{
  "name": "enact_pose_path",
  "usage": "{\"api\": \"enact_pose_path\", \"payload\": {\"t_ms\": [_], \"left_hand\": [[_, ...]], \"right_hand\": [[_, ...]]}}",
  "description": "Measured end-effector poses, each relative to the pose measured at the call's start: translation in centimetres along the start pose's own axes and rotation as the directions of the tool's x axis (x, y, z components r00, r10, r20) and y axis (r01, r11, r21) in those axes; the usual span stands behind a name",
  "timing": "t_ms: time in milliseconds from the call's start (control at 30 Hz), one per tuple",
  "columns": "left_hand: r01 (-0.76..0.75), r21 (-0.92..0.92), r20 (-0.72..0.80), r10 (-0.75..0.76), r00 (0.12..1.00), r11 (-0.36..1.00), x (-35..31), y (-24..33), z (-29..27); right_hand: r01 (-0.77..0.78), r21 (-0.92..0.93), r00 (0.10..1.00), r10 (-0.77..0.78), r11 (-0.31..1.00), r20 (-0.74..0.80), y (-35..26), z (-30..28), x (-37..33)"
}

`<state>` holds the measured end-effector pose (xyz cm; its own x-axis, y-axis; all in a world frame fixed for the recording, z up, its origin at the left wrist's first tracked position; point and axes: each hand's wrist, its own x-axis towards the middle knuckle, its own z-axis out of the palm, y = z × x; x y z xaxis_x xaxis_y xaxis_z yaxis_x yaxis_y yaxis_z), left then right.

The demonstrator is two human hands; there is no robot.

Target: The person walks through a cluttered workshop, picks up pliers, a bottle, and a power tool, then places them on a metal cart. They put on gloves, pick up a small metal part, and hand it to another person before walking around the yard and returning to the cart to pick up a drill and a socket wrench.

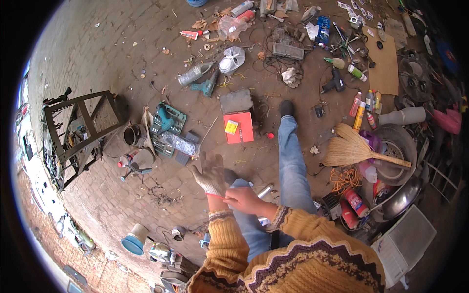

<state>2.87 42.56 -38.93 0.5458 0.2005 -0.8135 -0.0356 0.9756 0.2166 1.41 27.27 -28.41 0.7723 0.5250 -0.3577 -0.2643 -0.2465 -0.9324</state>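
On my left hand (212, 178) is a pale knitted work glove (215, 184) with a red edge at the wrist. The fingers of that hand are stretched out and apart, with nothing in them. Bare and closed, my right hand (244, 199) pinches the glove's cuff at my left wrist. Beyond the gloved hand lies an open green tool case (179, 122) with a drill (165, 116) in it. A red box (244, 132) with a yellow label stands ahead of my feet. Farther off is another crumpled pale glove (292, 77) on the ground.
A metal frame (88, 129) stands at the left. To the right are a straw broom (347, 146), a tire (408, 141), orange cord (346, 179) and several bottles. Another drill (336, 82) and a cardboard sheet (383, 63) lie at the far right. A bucket (134, 239) sits at the lower left.
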Motion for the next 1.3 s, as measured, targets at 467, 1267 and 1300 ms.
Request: {"api": "enact_pose_path", "payload": {"t_ms": [467,1267,1300], "left_hand": [[0.188,0.170,-0.341,-0.121,0.932,0.967,15.1,-27.1,7.0],[0.069,0.994,-0.068,-0.004,0.998,0.088,11.3,-26.0,17.8],[0.131,0.980,-0.131,-0.009,0.991,0.152,10.7,-26.1,17.7]], "right_hand": [[-0.664,-0.388,0.733,0.455,0.639,-0.505,38.7,-42.3,23.8],[-0.197,0.255,0.960,0.238,0.947,-0.145,18.3,-34.7,12.1],[-0.213,0.304,0.936,0.284,0.928,-0.210,17.3,-33.6,12.0]]}}
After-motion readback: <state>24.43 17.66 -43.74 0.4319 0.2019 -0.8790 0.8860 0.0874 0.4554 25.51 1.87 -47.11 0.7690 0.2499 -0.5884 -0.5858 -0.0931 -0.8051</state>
